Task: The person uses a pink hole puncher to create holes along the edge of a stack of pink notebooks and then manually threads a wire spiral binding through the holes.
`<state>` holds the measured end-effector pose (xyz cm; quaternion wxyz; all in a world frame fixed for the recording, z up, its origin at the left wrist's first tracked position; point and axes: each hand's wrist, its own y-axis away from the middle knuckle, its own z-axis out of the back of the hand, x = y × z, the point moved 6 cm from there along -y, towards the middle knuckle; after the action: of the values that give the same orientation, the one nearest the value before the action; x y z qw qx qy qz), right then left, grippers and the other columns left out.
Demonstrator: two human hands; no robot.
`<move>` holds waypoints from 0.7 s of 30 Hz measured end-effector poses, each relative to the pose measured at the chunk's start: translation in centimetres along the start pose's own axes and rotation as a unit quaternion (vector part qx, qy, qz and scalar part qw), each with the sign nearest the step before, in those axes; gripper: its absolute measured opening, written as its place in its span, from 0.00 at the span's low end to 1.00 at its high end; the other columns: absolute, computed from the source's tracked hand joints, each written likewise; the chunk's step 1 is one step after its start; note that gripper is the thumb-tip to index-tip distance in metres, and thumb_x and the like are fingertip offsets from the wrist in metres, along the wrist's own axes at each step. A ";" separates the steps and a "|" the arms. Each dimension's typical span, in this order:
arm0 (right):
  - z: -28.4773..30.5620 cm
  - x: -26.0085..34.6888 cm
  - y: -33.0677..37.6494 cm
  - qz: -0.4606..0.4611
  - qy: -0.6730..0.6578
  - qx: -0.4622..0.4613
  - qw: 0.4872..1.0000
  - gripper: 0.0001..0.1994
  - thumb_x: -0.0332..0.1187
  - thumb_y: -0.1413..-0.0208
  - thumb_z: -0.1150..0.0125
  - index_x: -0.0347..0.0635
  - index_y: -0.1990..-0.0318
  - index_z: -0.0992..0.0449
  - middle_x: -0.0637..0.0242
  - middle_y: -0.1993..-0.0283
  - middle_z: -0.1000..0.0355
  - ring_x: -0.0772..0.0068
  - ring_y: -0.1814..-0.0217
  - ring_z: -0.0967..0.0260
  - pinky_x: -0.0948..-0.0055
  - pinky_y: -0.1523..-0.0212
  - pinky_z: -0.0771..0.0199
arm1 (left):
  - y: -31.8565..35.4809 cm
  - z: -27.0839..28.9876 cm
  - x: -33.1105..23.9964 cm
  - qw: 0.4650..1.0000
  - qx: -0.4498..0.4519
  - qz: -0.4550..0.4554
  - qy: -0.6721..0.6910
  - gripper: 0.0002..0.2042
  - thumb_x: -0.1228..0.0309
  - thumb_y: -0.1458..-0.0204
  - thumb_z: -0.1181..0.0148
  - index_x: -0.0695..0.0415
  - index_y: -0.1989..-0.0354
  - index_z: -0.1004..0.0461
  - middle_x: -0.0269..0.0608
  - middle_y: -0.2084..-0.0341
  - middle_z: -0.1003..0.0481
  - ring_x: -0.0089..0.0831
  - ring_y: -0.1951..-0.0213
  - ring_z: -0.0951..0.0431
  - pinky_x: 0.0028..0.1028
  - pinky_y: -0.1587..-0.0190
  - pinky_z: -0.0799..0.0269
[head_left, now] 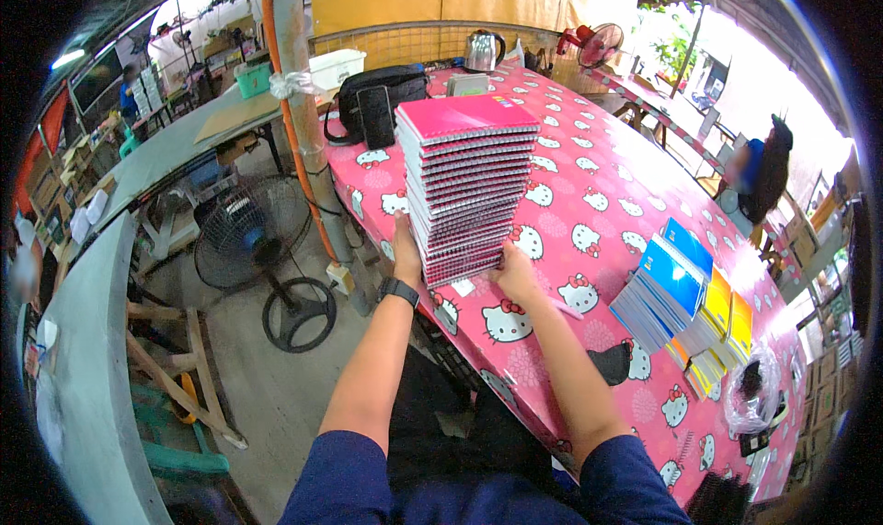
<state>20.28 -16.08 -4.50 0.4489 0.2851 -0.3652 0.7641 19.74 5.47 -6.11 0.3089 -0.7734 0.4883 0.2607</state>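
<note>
A tall stack of pink spiral notebooks [469, 189] stands on the pink patterned tablecloth [589, 240], its coil bindings facing me. Against the lower left side of the stack presses my left hand [406, 253], with a dark watch [398, 291] on the wrist. My right hand [518, 275] grips the stack's lower right corner. Most of the fingers on both hands are hidden behind the notebooks. A small white piece [463, 288] lies at the foot of the stack, between my hands.
Blue notebooks [671, 276] and yellow notebooks [722, 318] are piled at the right, near a clear plastic bag [752, 392]. Behind the stack sit a black bag [386, 92], a phone [374, 117] and a kettle [483, 51]. A post [308, 111] and a standing fan [262, 240] are left of the table.
</note>
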 end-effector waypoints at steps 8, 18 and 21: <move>2.2 4.6 -0.4 0.035 0.104 0.039 0.993 0.17 0.27 0.68 0.28 0.32 0.68 0.28 0.58 0.75 0.26 0.68 0.73 0.29 0.70 0.68 0.31 | 0.0 0.5 0.1 0.997 -0.032 -0.034 -0.059 0.32 0.48 0.40 0.67 0.70 0.49 0.35 0.46 0.55 0.29 0.32 0.55 0.29 0.27 0.48 0.40; 6.3 5.4 8.9 0.053 0.355 -0.080 0.930 0.45 0.51 0.63 0.33 0.29 0.42 0.44 0.47 0.46 0.38 0.45 0.44 0.43 0.54 0.43 0.44 | 0.0 2.4 -2.2 0.986 0.071 -0.056 -0.138 0.40 0.40 0.49 0.57 0.60 0.38 0.50 0.49 0.42 0.45 0.37 0.39 0.49 0.34 0.37 0.57; 7.9 4.0 12.2 -0.007 0.373 -0.007 0.928 0.44 0.54 0.64 0.34 0.32 0.43 0.42 0.48 0.48 0.37 0.46 0.46 0.42 0.53 0.44 0.43 | 3.0 -0.2 -2.9 0.973 0.148 -0.004 -0.179 0.51 0.38 0.59 0.45 0.57 0.34 0.62 0.51 0.37 0.55 0.40 0.35 0.57 0.36 0.35 0.64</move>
<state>8.51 -24.61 -0.65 0.5598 -0.0214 -0.1745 0.8098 15.95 6.01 -4.59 0.5033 -0.6618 0.4552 0.3187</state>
